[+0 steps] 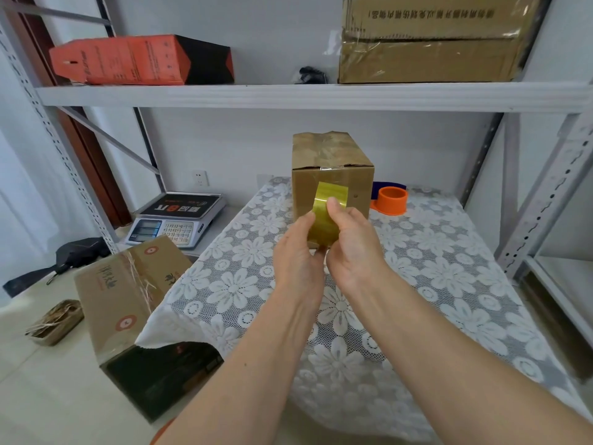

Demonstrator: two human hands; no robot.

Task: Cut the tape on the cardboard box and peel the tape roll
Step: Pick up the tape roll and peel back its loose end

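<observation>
A yellowish clear tape roll point(324, 216) is held on edge above the table, in front of the cardboard box point(332, 175). My left hand point(300, 255) grips the roll's left side and underside. My right hand point(354, 242) grips its right side, with the thumb pressed on the roll's outer face near the top. The brown box stands upright at the table's far middle, with glossy tape across its top flaps and front. The lower part of the roll is hidden by my fingers.
An orange tape dispenser point(391, 200) sits right of the box on the floral lace tablecloth point(433, 284). A scale point(176, 220) and another carton point(128, 284) lie left of the table. The shelf above point(288, 94) holds an orange box and a large carton.
</observation>
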